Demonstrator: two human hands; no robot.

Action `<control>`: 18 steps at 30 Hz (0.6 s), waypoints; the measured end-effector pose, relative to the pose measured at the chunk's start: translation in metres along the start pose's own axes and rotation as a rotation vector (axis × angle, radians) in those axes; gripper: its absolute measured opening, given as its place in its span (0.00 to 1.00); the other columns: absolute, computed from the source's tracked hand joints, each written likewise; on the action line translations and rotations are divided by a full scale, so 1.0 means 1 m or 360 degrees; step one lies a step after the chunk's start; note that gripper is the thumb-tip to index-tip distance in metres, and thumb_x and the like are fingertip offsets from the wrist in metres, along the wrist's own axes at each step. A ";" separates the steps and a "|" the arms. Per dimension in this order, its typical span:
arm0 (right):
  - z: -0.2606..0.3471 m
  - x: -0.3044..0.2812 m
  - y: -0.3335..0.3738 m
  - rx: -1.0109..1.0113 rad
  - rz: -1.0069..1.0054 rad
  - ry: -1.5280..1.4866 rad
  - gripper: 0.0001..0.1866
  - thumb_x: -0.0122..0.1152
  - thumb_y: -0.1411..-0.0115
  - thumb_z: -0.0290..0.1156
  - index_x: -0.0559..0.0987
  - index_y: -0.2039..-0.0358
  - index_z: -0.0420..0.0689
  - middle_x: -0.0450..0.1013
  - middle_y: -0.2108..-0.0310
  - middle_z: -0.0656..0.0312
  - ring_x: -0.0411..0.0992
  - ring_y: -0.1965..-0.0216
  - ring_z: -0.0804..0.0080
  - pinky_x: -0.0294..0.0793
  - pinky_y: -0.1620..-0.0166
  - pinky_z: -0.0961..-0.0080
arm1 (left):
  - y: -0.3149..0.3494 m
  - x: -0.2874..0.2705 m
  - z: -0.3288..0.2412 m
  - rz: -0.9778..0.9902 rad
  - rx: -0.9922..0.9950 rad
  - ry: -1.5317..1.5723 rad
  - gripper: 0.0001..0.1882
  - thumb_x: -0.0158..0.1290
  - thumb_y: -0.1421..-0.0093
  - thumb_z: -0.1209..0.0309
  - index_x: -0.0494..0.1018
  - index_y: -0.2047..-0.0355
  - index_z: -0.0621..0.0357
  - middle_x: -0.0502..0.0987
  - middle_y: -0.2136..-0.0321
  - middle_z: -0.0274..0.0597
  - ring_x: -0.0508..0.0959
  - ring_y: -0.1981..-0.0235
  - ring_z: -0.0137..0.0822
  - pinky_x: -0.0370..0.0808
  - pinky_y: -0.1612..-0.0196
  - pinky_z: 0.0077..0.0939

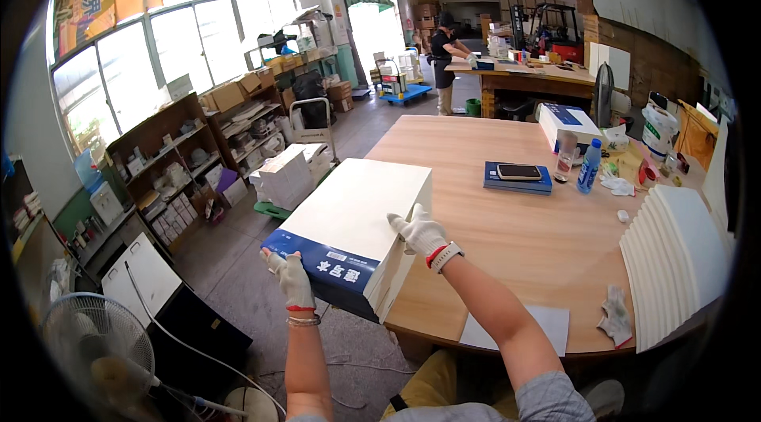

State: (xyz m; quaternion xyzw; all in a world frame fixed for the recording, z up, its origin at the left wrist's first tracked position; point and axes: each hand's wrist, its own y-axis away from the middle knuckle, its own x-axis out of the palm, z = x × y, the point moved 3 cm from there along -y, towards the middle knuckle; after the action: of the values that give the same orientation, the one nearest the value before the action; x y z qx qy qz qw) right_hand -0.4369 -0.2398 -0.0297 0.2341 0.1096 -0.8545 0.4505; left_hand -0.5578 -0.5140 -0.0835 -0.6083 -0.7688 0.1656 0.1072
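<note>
A thick stack of sketch pads (357,192), white on top with a blue band along its near end, lies over the table's left edge, its near end jutting out past it. My left hand (292,279), in a white knit glove with a red cuff, grips the stack at the near left corner of the blue band. On the stack's right side is my right hand (418,230), gloved alike, its fingers bent over the upper edge and its palm against the side. The undersides of both hands' grips are partly hidden.
On the wooden table (452,152) are a blue book (535,183) with a phone (519,172), a blue-labelled bottle (589,166), a white sheet (547,323), a loose glove (614,316) and a fanned pile of white pads (674,255). A fan (99,351) stands lower left. A person (445,57) works farther back.
</note>
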 end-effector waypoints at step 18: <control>-0.175 -0.314 0.375 -0.0531 -0.1428 0.1506 0.18 0.56 0.38 0.41 0.71 0.55 0.42 0.71 0.57 0.44 0.74 0.65 0.50 0.74 0.60 0.57 | 0.301 0.158 -0.248 0.1998 0.1813 0.0666 0.15 0.53 0.40 0.77 0.75 0.52 0.59 0.80 0.58 0.46 0.80 0.58 0.39 0.75 0.56 0.31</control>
State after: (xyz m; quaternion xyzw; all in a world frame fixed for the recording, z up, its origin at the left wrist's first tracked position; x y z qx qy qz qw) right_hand 0.0759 -0.1576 -0.0159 0.4424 0.5123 -0.7359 -0.0147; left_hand -0.2332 -0.2677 0.0237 -0.7913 -0.0562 0.4381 0.4229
